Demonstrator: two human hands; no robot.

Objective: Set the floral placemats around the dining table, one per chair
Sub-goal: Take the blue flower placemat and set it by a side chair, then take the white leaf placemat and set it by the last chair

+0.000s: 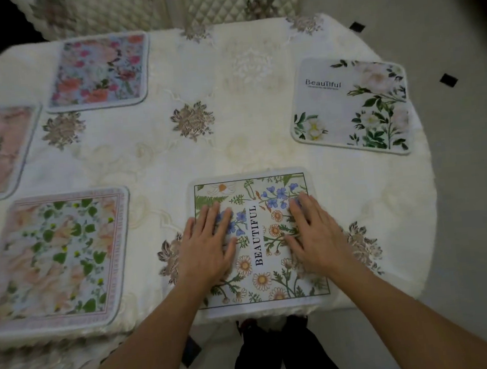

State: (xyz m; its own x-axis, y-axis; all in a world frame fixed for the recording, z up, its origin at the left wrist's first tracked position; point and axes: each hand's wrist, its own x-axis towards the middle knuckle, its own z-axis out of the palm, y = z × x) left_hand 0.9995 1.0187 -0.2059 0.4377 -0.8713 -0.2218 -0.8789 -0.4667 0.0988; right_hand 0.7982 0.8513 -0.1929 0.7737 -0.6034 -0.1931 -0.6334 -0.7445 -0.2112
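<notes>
Cream tablecloth (151,163) lies loose; left hand (209,244) and right hand (315,234), both spread flat on the mat (258,239), could drag and rumple it.

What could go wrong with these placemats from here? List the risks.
1. The daisy placemat under the left hand and right hand reaches the table's near edge; it may slide off.
2. Pushing it could bunch the embroidered tablecloth.
3. The far right side looks bare beside the pink-rose placemat; a chair may go unserved.

Left hand (208,244) and right hand (315,232) — both flat, fingers spread.
</notes>
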